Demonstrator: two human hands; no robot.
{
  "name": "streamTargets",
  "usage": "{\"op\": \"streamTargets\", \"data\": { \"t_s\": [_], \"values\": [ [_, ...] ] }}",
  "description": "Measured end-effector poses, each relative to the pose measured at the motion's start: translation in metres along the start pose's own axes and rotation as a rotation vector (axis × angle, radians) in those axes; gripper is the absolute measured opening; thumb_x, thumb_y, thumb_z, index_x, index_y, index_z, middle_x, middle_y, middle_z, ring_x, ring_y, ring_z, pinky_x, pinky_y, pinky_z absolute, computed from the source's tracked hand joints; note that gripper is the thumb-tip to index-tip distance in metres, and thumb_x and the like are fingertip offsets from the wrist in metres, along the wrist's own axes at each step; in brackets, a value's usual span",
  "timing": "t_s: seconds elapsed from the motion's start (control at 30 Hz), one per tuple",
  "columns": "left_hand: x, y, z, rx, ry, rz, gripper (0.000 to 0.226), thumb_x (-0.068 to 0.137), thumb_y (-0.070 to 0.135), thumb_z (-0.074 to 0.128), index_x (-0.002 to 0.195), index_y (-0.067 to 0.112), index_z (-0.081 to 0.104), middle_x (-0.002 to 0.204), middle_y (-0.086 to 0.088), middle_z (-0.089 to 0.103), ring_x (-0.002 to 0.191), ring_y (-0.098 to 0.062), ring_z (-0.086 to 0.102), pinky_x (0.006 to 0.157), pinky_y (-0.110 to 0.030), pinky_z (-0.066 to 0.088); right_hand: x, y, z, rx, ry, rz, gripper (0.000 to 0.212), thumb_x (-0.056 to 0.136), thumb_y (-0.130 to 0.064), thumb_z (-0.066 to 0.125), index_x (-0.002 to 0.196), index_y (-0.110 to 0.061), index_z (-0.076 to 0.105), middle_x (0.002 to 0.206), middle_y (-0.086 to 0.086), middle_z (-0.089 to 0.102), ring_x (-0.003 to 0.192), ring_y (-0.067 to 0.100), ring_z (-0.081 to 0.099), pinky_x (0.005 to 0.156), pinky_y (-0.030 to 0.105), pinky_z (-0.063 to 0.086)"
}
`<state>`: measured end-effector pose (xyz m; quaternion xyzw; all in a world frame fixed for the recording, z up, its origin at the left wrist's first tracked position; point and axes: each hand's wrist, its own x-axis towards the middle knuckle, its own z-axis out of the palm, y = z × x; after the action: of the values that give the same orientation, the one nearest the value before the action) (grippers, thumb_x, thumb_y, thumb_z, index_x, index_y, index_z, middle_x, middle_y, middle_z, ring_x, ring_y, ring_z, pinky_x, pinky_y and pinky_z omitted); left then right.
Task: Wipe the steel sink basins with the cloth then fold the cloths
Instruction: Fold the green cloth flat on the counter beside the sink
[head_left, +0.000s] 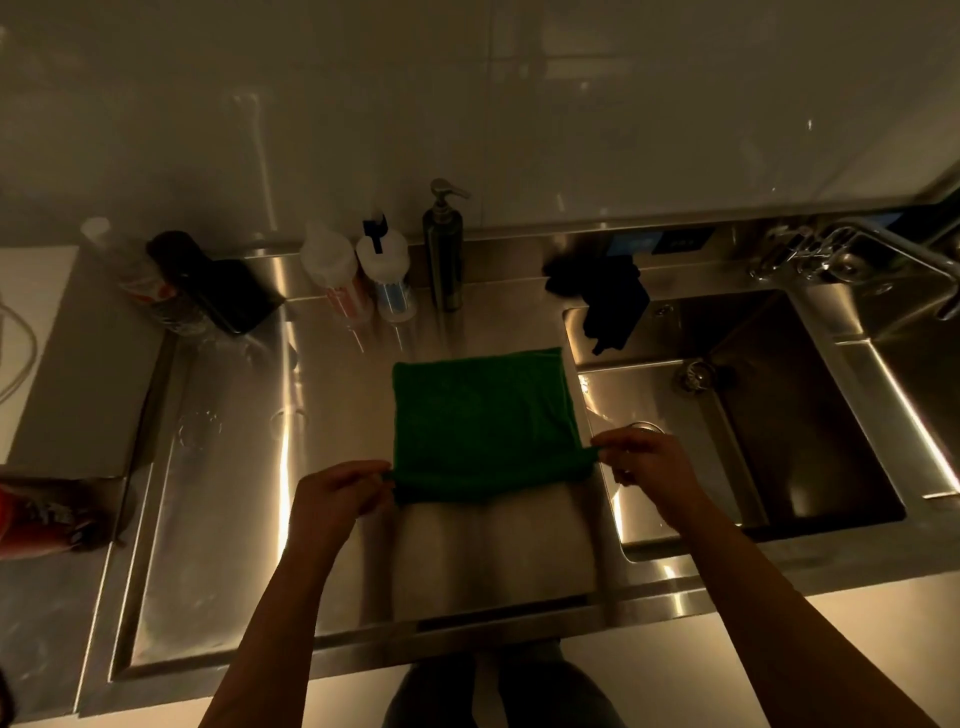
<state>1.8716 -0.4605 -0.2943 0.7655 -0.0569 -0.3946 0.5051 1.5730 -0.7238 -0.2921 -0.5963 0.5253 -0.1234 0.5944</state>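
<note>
A green cloth (483, 423) lies spread on the steel counter between the two basins, its near edge lifted off the surface. My left hand (340, 493) pinches its near left corner and my right hand (647, 465) pinches its near right corner, so the edge is stretched between them. A dark cloth (605, 296) hangs crumpled over the back left rim of the right basin (810, 415). The shallow left basin (223, 467) lies under and left of my left arm.
A steel pump dispenser (443, 249), two clear bottles (384, 270) and a dark bottle lying on its side (208, 280) line the back of the counter. The tap (852, 249) stands at the back right. A red object (31, 519) sits at the left edge.
</note>
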Motion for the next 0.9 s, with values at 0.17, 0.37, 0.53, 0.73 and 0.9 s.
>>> {"op": "streamTargets", "data": {
  "t_s": [0.17, 0.37, 0.53, 0.73, 0.9],
  "values": [
    [0.026, 0.026, 0.016, -0.010, 0.037, 0.076, 0.024, 0.087, 0.006, 0.078, 0.109, 0.017, 0.080, 0.091, -0.004, 0.081, 0.089, -0.020, 0.078, 0.069, -0.022, 0.056, 0.031, -0.027, 0.005, 0.063, 0.037, -0.017, 0.019, 0.087, -0.008, 0.073, 0.104, -0.016, 0.078, 0.090, 0.008, 0.077, 0.069, 0.018, 0.063, 0.061, 0.023, 0.051],
    [0.065, 0.055, 0.036, -0.109, 0.102, 0.071, 0.030, 0.089, 0.005, 0.073, 0.118, 0.015, 0.077, 0.104, -0.008, 0.080, 0.101, -0.024, 0.075, 0.089, -0.041, 0.060, 0.074, -0.057, 0.017, 0.181, 0.063, 0.008, 0.024, 0.088, -0.007, 0.071, 0.112, -0.012, 0.075, 0.097, 0.014, 0.073, 0.079, 0.021, 0.061, 0.071, 0.029, 0.049],
    [0.096, 0.068, 0.050, -0.165, 0.081, 0.051, 0.033, 0.094, 0.003, 0.067, 0.123, 0.017, 0.074, 0.113, -0.009, 0.077, 0.105, -0.023, 0.073, 0.095, -0.043, 0.057, 0.112, -0.071, 0.025, 0.253, 0.054, 0.069, 0.033, 0.089, -0.005, 0.070, 0.121, -0.012, 0.070, 0.114, 0.014, 0.070, 0.105, 0.025, 0.064, 0.090, 0.035, 0.052],
    [0.116, 0.056, 0.059, 0.132, 0.023, 0.098, 0.048, 0.093, 0.001, 0.065, 0.134, 0.023, 0.064, 0.120, -0.003, 0.070, 0.104, -0.030, 0.071, 0.084, -0.032, 0.058, 0.138, -0.053, 0.040, -0.022, -0.006, 0.102, 0.071, 0.082, -0.002, 0.077, 0.145, -0.014, 0.045, 0.129, 0.007, 0.059, 0.116, 0.025, 0.059, 0.095, 0.040, 0.051],
    [0.091, 0.015, 0.074, 0.599, -0.043, 0.323, 0.033, 0.090, 0.003, 0.071, 0.122, 0.012, 0.072, 0.124, -0.015, 0.068, 0.114, -0.033, 0.065, 0.099, -0.033, 0.049, 0.114, -0.010, 0.053, -0.435, 0.077, 0.026, 0.041, 0.084, -0.014, 0.076, 0.122, -0.012, 0.062, 0.104, -0.005, 0.056, 0.105, 0.025, 0.062, 0.077, 0.025, 0.049]
  ]
}}
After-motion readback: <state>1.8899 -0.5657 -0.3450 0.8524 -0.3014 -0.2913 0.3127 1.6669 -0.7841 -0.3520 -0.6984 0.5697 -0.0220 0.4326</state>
